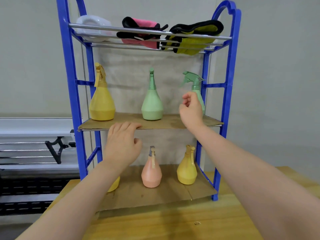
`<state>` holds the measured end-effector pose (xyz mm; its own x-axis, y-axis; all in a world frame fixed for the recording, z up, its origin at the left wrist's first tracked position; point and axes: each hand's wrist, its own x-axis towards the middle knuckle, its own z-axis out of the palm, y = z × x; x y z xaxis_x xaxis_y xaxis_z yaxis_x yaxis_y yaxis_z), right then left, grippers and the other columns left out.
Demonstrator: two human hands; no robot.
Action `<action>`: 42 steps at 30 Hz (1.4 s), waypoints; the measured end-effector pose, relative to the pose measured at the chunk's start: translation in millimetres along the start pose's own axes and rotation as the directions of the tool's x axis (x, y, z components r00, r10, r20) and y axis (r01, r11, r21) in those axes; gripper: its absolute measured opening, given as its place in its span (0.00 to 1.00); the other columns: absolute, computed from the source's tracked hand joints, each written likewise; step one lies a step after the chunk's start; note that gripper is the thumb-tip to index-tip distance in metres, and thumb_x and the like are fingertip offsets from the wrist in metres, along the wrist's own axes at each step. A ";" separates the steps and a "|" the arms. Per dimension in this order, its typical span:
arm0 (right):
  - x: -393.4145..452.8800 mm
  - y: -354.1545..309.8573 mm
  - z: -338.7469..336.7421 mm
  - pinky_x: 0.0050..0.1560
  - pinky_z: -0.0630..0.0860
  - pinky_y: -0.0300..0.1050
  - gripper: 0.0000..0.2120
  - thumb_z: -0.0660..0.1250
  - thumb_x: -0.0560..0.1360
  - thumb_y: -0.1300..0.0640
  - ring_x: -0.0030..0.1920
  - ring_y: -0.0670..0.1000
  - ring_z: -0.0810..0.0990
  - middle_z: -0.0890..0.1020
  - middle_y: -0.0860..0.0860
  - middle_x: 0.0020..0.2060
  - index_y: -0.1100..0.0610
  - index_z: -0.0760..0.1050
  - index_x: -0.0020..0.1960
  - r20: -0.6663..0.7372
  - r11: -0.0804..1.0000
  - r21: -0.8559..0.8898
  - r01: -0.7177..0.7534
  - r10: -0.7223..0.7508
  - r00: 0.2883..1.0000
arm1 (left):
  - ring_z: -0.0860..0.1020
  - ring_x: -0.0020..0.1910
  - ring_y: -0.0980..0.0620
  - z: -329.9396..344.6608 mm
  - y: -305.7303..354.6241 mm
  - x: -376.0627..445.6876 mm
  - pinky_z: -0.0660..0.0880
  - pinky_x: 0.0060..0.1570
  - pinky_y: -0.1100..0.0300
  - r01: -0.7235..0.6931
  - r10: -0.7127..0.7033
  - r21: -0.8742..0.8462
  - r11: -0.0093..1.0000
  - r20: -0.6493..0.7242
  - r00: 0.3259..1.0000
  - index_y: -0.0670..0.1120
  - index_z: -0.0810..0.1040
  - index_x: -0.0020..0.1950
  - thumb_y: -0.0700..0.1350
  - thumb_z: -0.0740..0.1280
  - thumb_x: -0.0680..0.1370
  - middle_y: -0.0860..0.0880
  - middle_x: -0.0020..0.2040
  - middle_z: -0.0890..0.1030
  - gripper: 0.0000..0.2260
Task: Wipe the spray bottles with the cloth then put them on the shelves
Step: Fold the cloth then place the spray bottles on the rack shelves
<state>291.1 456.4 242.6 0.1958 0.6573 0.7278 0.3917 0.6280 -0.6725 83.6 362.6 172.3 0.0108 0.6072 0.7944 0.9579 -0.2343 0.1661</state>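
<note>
A blue shelf rack (69, 94) stands on a wooden table. Its middle shelf (166, 124) carries a yellow spray bottle (102, 103), a green spray bottle (152, 104) and a second green spray bottle (195, 84) at the right end. My right hand (191, 110) hovers just in front of that right-end bottle with fingers loosely curled, holding nothing. My left hand (122, 141) rests its fingers on the middle shelf's front edge. On the bottom shelf stand a pink spray bottle (151, 172), a yellow spray bottle (187, 168) and another yellow one (115, 185), mostly hidden by my left arm.
The top shelf holds a white plastic object (93, 27), a pink cloth (140, 32) and a yellow cloth (194, 37). Cardboard sheets line the middle and bottom shelves. The wooden table (173, 222) extends toward me. A white metal rack (34, 144) stands at the left.
</note>
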 end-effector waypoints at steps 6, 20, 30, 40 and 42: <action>8.2 13.5 -25.2 0.50 0.72 0.42 0.15 0.61 0.73 0.67 0.48 0.51 0.74 0.74 0.52 0.49 0.57 0.69 0.58 -0.110 0.992 -0.024 -0.128 0.124 0.986 | 0.71 0.65 0.50 9.9 45.1 11.0 0.51 0.74 0.54 -0.150 0.146 0.022 0.989 0.117 0.982 0.49 0.74 0.66 0.48 0.58 0.70 0.51 0.61 0.78 0.24; 30.5 39.7 -30.8 0.50 0.79 0.53 0.26 0.69 0.70 0.53 0.54 0.57 0.78 0.76 0.56 0.55 0.60 0.65 0.63 0.053 0.922 -0.311 -0.232 0.260 0.964 | 0.78 0.45 0.45 36.6 70.7 9.5 0.72 0.54 0.53 -0.204 0.202 0.071 0.976 0.033 0.979 0.45 0.79 0.56 0.45 0.51 0.69 0.48 0.47 0.81 0.23; 48.5 41.3 -18.4 0.57 0.76 0.55 0.43 0.72 0.68 0.37 0.57 0.57 0.75 0.74 0.54 0.58 0.58 0.56 0.71 0.192 0.876 -0.366 -0.313 0.401 0.896 | 0.77 0.45 0.45 42.0 68.8 9.1 0.70 0.54 0.54 -0.220 0.221 0.101 0.970 0.006 0.975 0.44 0.79 0.56 0.43 0.53 0.69 0.48 0.46 0.80 0.22; 58.3 46.3 -14.2 0.53 0.75 0.50 0.34 0.68 0.71 0.45 0.55 0.55 0.75 0.75 0.54 0.58 0.57 0.59 0.69 0.175 0.899 -0.298 -0.320 0.381 0.908 | 0.78 0.51 0.46 44.1 67.0 8.8 0.69 0.59 0.53 -0.224 0.220 0.109 0.968 0.050 0.974 0.44 0.79 0.58 0.44 0.53 0.69 0.48 0.53 0.81 0.22; 56.9 47.5 -13.2 0.50 0.73 0.48 0.35 0.69 0.72 0.45 0.54 0.54 0.74 0.74 0.53 0.59 0.56 0.57 0.71 0.202 0.914 -0.265 -0.306 0.363 0.910 | 0.78 0.52 0.45 44.4 67.1 8.4 0.69 0.59 0.53 -0.224 0.220 0.110 0.968 0.051 0.974 0.44 0.79 0.58 0.44 0.53 0.69 0.47 0.53 0.81 0.22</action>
<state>332.7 518.1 253.8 0.1390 0.9098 0.3910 0.5367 0.2626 -0.8019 160.7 385.6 164.2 0.2357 0.5789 0.7806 0.9567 -0.2794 -0.0817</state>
